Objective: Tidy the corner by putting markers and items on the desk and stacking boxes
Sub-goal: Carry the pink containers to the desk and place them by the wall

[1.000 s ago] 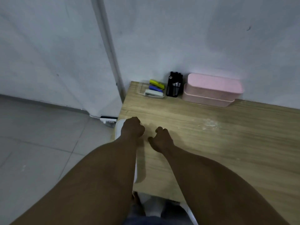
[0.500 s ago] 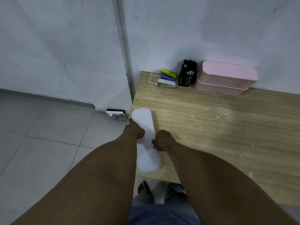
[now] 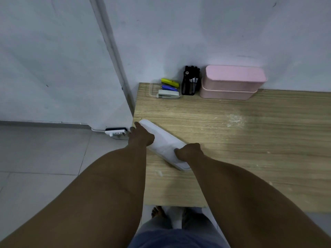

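I'm gripping the white box (image 3: 164, 145) with both hands: my left hand (image 3: 142, 137) is curling over its far-left part at the desk's left edge, one finger stretching out along the rim, and my right hand (image 3: 189, 152) is clamping round its near end. It's lying flat on the wooden desk (image 3: 232, 140), near the front-left corner. Its long axis is running diagonally, far end pointing up-left toward the desk edge, near end pointing down-right toward me; how firmly it's bearing on the wood I can't tell.

The risk I'm seeing: that far end is sitting right at the edge, so a careless push leftward could be tipping it off onto the tiles, near the power strip (image 3: 116, 131). Carrying it back, I'm judging a skewed landing on the stacked pink boxes (image 3: 234, 81) could be sliding them, or knocking the black marker holder (image 3: 190, 83) just beside them into the clear tray (image 3: 152, 88) of staplers.
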